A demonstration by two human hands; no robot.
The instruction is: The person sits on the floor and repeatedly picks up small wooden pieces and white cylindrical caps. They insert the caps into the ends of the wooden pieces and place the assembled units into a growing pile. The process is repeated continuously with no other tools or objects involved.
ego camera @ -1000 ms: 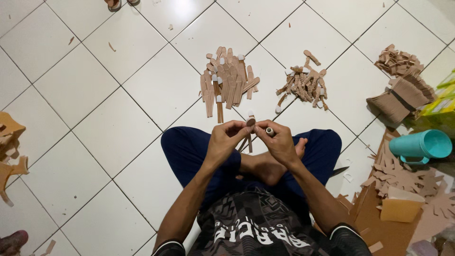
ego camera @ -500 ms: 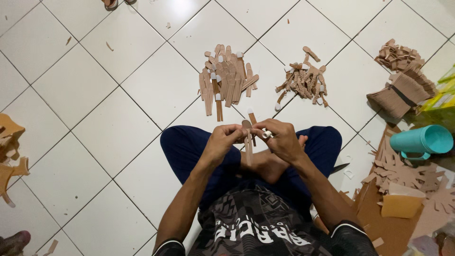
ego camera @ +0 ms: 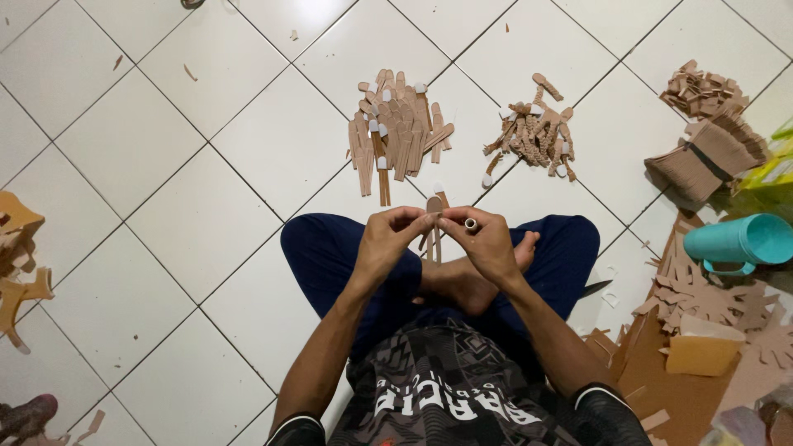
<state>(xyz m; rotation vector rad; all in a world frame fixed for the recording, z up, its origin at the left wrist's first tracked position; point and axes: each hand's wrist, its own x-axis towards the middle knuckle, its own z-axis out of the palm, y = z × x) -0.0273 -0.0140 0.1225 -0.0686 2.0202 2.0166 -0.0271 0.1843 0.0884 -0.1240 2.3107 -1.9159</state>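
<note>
I sit cross-legged on a white tiled floor. My left hand and my right hand meet above my lap, both pinching a narrow brown cardboard strip with a rounded top that stands upright between them. A small white roll, perhaps tape, sits between the fingers of my right hand. On the floor ahead lies a pile of long flat cardboard strips. To its right is a heap of shorter cardboard pieces, some with white tips.
A teal cup lies on its side at right, above cardboard cut-outs and sheets. A banded bundle of cardboard and loose scraps lie far right. Cardboard shapes rest at the left edge.
My hands have drawn slightly closer together around the strip and stay above my lap. The piles on the floor have not moved.
</note>
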